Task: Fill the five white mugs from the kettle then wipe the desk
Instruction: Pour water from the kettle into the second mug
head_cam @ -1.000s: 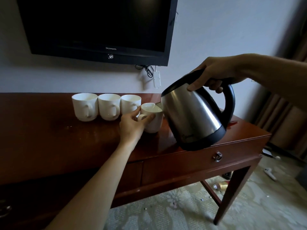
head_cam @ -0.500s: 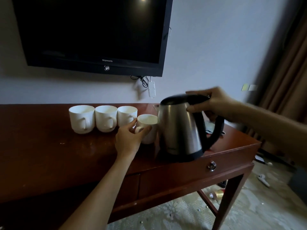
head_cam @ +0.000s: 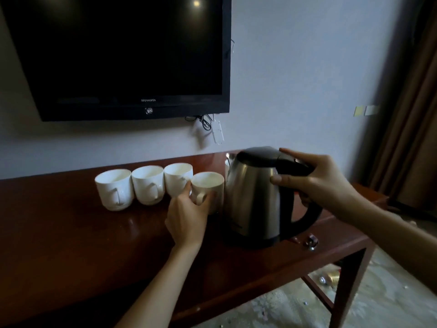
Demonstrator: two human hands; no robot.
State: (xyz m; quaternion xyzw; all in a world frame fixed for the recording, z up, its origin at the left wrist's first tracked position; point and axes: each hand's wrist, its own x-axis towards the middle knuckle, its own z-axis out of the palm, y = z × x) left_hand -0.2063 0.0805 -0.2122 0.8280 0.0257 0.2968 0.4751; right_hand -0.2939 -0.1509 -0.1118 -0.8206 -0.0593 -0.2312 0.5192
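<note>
Kettle (head_cam: 257,200) stands on the table (head_cam: 71,233), right hand (head_cam: 314,178) gripping its handle; left hand (head_cam: 189,216) holds the nearest mug (head_cam: 209,185), just left of it.

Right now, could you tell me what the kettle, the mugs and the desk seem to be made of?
Kettle: brushed steel body by its dull grey sheen; lid and handle look like matt black plastic.
Mugs: glazed white ceramic, probably, going by the smooth, thick walls.
Desk: reddish-brown wood or veneer under glossy varnish; it mirrors the mugs faintly.
</note>
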